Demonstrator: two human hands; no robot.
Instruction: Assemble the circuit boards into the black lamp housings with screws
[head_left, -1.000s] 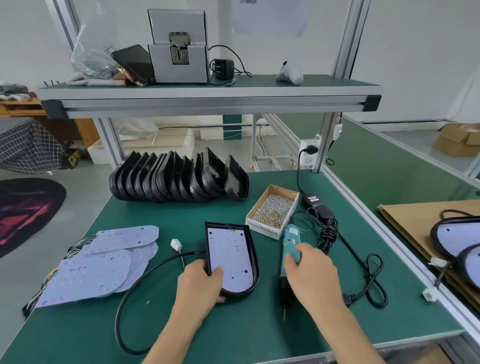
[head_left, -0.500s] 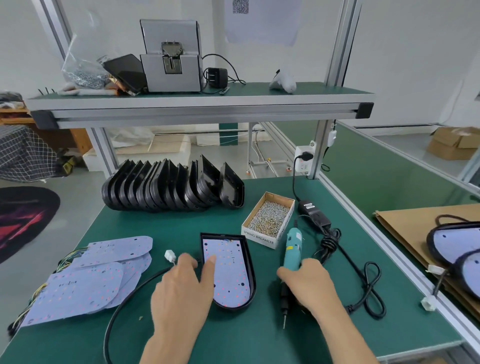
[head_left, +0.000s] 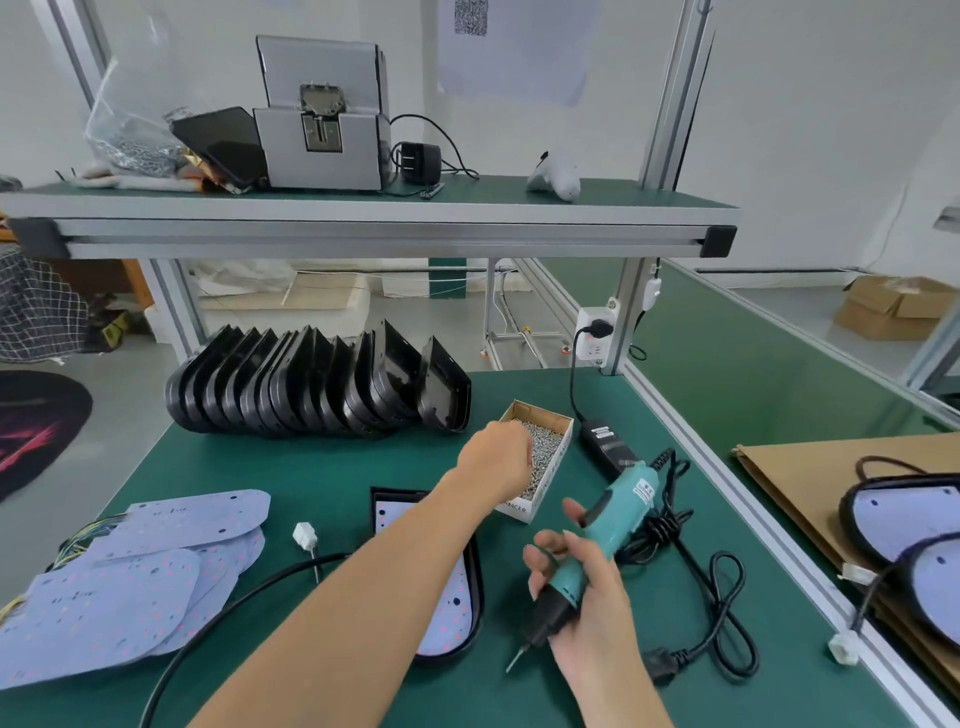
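left hand (head_left: 498, 449) fingers in screw box (head_left: 543, 462), grip hidden | right hand (head_left: 587, 597) holds teal screwdriver (head_left: 608, 525) | box reads "ANCER" | bare green mat (head_left: 322, 467) left of left hand

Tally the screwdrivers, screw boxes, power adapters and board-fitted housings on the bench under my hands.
Screwdriver: 1
Screw box: 1
Power adapter: 1
Fitted housing: 1
Total: 4
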